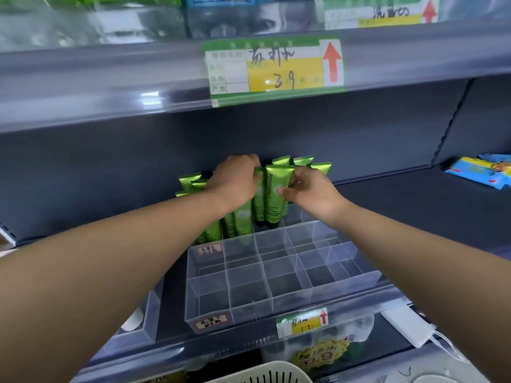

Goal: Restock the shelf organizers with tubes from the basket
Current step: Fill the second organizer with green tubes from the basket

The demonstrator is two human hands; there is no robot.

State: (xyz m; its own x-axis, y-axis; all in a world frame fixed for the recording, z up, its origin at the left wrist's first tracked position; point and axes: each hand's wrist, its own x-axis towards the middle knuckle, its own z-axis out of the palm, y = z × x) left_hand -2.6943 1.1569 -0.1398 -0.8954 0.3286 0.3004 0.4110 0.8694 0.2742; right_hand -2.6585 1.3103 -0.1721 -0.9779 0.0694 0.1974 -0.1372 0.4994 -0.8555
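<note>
Several green tubes stand upright in the back rows of a clear plastic organizer (276, 288) on the dark shelf. My right hand (309, 192) pinches one green tube (273, 197) labelled Chamomile, thumb on its front, and the tube stands cap-down in a back compartment. My left hand (235, 181) reaches over the tubes just left of it, with its fingers curled on the top of a neighbouring tube (259, 201). More green tubes (302, 163) stand behind my right hand. The organizer's front compartments hold nothing. A white basket (265, 374) shows at the bottom edge.
The upper shelf edge carries a green and yellow price tag (276, 67). A blue packet (481, 172) lies on the shelf at far right. Another clear bin (143, 319) sits left of the organizer. A small price tag (302, 323) hangs on the front rail.
</note>
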